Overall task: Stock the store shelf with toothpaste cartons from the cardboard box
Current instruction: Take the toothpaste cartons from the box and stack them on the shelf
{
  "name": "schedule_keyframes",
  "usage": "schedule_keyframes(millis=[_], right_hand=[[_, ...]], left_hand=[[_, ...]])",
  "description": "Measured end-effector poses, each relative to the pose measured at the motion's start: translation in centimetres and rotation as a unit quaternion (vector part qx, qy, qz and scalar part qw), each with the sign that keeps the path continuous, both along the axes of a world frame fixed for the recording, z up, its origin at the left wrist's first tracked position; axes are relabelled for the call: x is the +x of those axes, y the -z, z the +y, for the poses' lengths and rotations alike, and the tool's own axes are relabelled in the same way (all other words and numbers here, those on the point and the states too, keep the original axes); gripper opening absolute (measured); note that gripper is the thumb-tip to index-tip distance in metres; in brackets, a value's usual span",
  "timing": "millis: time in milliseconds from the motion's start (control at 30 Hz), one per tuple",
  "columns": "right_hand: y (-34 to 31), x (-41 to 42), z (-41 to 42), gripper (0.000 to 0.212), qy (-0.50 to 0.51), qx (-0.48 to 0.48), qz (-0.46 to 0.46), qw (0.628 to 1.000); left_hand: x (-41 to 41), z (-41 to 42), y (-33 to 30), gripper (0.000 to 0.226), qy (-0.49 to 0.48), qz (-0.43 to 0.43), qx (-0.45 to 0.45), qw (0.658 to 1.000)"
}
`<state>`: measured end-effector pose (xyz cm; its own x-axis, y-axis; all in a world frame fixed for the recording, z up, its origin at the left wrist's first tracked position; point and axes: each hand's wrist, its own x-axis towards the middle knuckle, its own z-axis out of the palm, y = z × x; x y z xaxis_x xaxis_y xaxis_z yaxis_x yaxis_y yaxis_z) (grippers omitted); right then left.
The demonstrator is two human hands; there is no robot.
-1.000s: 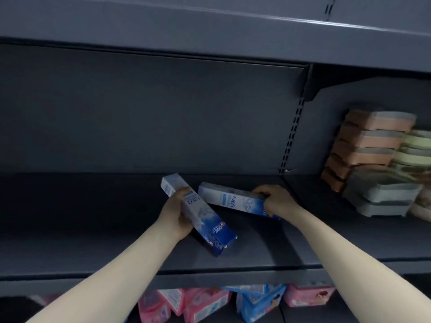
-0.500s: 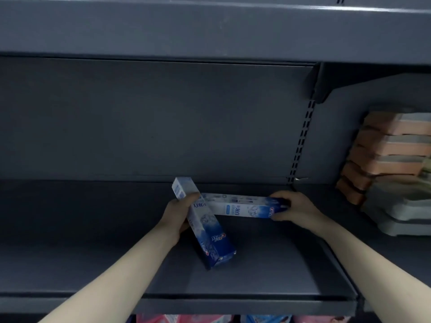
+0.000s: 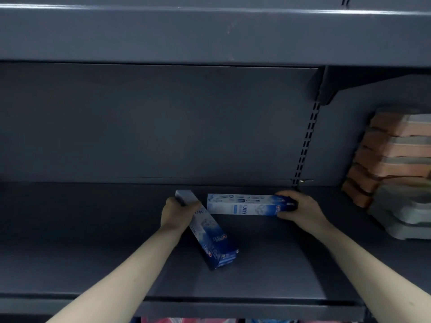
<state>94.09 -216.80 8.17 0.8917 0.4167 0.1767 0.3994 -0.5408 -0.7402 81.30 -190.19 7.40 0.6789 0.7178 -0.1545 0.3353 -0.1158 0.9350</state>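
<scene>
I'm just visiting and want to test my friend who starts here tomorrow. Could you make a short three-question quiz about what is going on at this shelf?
1. True or false: each hand holds its own toothpaste carton.
2. Which carton lies along the back of the shelf? A) the one in the left hand B) the one in the right hand
3. Fill in: the stacked containers stand to the ____ of the cartons.

Key
1. True: the left carton and the right carton are each gripped.
2. B; the left carton points diagonally toward the shelf's front.
3. Right.
</scene>
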Motion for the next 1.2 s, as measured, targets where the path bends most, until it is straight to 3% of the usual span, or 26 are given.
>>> schedule_keyframes(millis=[200, 433, 533, 700, 867, 1000, 1067, 1200], right_hand=[[0.0, 0.3, 0.4, 0.052, 0.0, -0.002, 0.01, 1.0], [0.0, 0.0, 0.9, 0.042, 0.004, 0.006, -0.022, 1.0], [0.3, -0.2, 1.4, 0.041, 0.013, 0.025, -0.057, 0.998], [0.5, -0.2, 1.0, 0.048, -0.05, 0.045, -0.006, 0.998], [0.0, -0.6, 0.2, 0.029, -0.11, 0.061, 0.07, 0.99], [0.3, -0.5, -0.2, 0.054, -0.108, 0.068, 0.077, 0.989], [0.5, -0.5, -0.2, 0.064, -0.094, 0.051, 0.063, 0.992], [0.5, -0.8, 0.4, 0.058, -0.055, 0.036, -0.059, 0.996]], left_hand=[[-0.2, 0.4, -0.4, 0.055, 0.002, -0.011, 0.025, 1.0], [-0.4, 1.5, -0.3, 0.077, -0.01, -0.01, 0.051, 0.999], [-0.3, 1.8, -0.2, 0.065, -0.01, 0.005, 0.072, 0.997], [-0.1, 2.5, 0.9, 0.039, -0.008, -0.011, 0.049, 0.999], [0.1, 2.8, 1.6, 0.034, -0.003, -0.031, 0.045, 0.998], [0.1, 2.9, 2.0, 0.033, -0.003, -0.031, 0.043, 0.999], [0.1, 3.0, 2.1, 0.033, -0.004, -0.035, 0.042, 0.998], [0.0, 3.0, 2.1, 0.029, 0.004, -0.045, 0.024, 0.999]])
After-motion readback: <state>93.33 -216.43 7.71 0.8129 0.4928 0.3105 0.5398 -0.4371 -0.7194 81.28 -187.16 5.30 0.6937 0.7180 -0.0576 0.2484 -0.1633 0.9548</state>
